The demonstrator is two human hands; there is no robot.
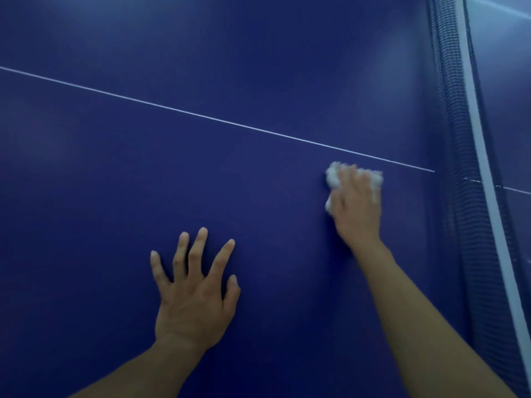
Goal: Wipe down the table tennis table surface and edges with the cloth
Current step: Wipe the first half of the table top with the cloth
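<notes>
Near the net (455,145), right hand (357,203) clutches cloth (333,176); left hand (195,297) spread flat on table (172,182).

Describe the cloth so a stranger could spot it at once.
Follow the thin white line on the blue table toward the net. Just below its end, the right hand holds the cloth. It is the only crumpled white lump there.

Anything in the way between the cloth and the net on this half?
Nothing visible does. The cloth, held by the right hand, has only blue table between it and the net; the left hand rests flat on the opposite side.
</notes>
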